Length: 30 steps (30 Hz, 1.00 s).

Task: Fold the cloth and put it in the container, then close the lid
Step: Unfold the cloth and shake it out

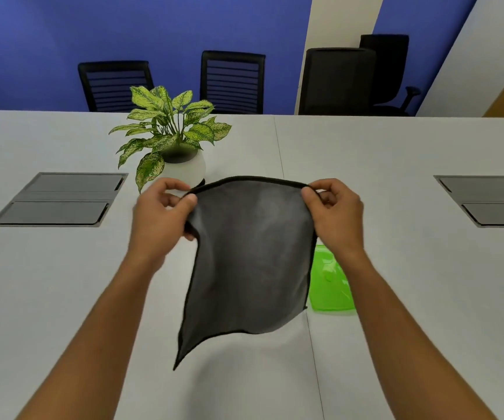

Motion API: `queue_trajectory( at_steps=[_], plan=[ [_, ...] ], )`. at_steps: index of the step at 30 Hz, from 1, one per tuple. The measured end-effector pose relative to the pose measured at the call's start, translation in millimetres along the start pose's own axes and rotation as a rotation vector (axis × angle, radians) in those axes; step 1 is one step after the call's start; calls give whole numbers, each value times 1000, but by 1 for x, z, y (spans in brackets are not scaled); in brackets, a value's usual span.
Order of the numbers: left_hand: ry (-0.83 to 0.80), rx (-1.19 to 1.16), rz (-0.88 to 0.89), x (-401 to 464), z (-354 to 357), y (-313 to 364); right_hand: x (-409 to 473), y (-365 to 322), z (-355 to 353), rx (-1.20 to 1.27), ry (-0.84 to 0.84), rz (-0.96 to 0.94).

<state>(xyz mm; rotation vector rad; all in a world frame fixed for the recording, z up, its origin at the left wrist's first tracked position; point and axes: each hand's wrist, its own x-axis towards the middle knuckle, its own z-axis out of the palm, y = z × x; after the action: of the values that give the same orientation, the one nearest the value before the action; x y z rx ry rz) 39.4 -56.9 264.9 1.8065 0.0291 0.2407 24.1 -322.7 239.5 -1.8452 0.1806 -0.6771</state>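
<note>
A dark grey cloth [249,262] with a black hem hangs spread out in the air above the table. My left hand [161,216] pinches its upper left corner and my right hand [334,213] pinches its upper right corner. The lower edge hangs loose and curls toward me. A translucent green container [329,286] lies on the table just right of the cloth, under my right wrist; the cloth and my arm hide most of it, so its lid cannot be made out.
A potted plant [171,140] in a white pot stands just beyond my left hand. Two grey cable hatches are set in the white table [411,283], at left [59,200] and right [490,200]. Black chairs [232,81] line the far side.
</note>
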Motion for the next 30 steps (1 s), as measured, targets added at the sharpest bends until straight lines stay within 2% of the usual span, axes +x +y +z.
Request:
queue_trajectory(
  at_steps=[3, 8, 13, 18, 21, 26, 30],
  plan=[
    [-161, -35, 32, -14, 17, 13, -22, -13, 17, 10, -138, -61],
    [-291, -77, 49, -25, 40, 26, -45, -35, 33, -7, -294, -183],
    [-301, -155, -2, -27, 45, 27, -47, -42, 33, 13, -300, -196],
    [-352, -207, -71, -30, 40, 25, -46, -39, 23, -5, -382, -208],
    [-369, -135, -43, -32, 39, 23, -44, -37, 18, 0, -418, -188],
    [-273, -95, 45, -37, 42, 19, -45, -37, 17, 47, -492, -216],
    [-221, -40, 115, -39, 45, 18, -44, -36, 21, 99, -442, -197]
  ],
)
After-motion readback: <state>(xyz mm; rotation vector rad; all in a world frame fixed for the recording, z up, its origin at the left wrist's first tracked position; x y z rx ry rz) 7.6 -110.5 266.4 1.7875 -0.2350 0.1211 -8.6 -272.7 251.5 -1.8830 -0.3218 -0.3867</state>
